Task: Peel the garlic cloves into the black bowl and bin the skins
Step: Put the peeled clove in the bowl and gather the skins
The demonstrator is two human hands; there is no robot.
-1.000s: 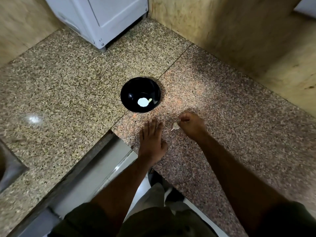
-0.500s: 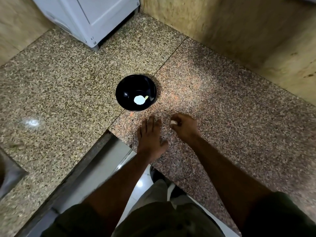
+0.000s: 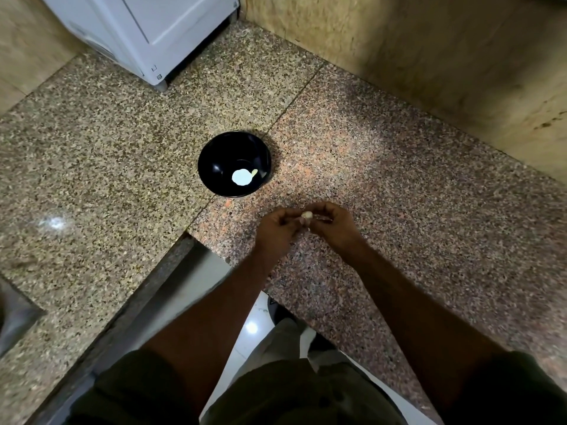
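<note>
Left hand (image 3: 277,227) off worktop (image 3: 399,194), now pinching clove (image 3: 306,215) with right hand (image 3: 333,223), frame centre; peeling begins.

Small pale cream garlic clove (image 3: 307,215) pinched up off speckled granite tabletop (image 3: 399,210), between fingertips of both hands. Glossy black round bowl (image 3: 221,157) sits upright on tabletop just beyond, one yellowish peeled clove (image 3: 254,172) lying inside near bottom.

Head view, down onto counter (image 3: 399,210)
</note>
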